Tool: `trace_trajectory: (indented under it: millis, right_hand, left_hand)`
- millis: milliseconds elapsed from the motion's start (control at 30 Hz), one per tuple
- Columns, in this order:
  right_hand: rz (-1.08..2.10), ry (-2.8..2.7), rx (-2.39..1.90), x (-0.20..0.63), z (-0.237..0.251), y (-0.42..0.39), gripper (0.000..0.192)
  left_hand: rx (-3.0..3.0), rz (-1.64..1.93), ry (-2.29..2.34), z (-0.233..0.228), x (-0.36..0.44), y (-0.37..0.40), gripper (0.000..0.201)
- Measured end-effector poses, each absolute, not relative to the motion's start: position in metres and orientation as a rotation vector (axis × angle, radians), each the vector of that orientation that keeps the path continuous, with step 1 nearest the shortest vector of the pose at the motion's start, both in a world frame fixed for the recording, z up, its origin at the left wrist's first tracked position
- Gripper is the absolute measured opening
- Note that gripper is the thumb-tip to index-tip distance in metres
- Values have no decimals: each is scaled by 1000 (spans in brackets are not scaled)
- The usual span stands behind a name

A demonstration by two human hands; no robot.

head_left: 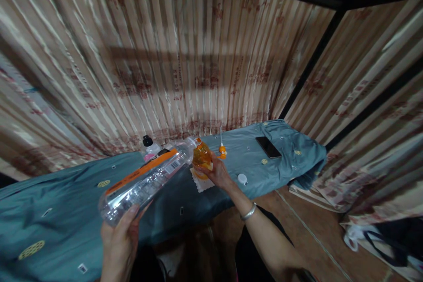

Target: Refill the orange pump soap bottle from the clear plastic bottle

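Observation:
My left hand (120, 238) grips the base of a large clear plastic bottle (148, 178) with an orange label strip. The bottle lies tilted, its neck pointing up and to the right. Wrapped round a small orange translucent bottle (201, 155) is my right hand (214, 171). The two bottle mouths meet or nearly meet; I cannot tell whether they touch. Any liquid passing between them is too small to make out. Behind my right hand an orange pump head (222, 150) with a thin tube lies on the cloth. A white round cap (242, 179) sits to the right.
Teal patterned cloth (178, 224) covers the long surface. A black phone (268, 147) lies at the right, and a black-capped bottle (147, 142) stands at the back. A pale scalloped cloth (202, 184) is under my right hand. Striped curtains (198, 53) hang behind.

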State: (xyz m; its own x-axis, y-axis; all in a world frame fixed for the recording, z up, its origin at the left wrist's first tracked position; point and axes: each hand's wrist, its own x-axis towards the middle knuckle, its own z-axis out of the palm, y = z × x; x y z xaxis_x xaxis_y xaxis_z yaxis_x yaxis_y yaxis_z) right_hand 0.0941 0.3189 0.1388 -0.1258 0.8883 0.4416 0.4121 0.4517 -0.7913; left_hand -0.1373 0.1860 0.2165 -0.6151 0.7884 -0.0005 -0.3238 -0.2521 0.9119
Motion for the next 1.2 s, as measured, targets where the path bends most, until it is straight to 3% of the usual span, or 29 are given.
trace_trajectory:
  millis: [967, 1200]
  right_hand:
    - [661, -1724, -1120, 95, 140, 321, 62]
    - [670, -1719, -1143, 95, 141, 322, 64]
  left_hand:
    - [556, 1994, 1194, 220, -138, 192, 68]
    - [622, 2025, 1190, 216, -136, 196, 49]
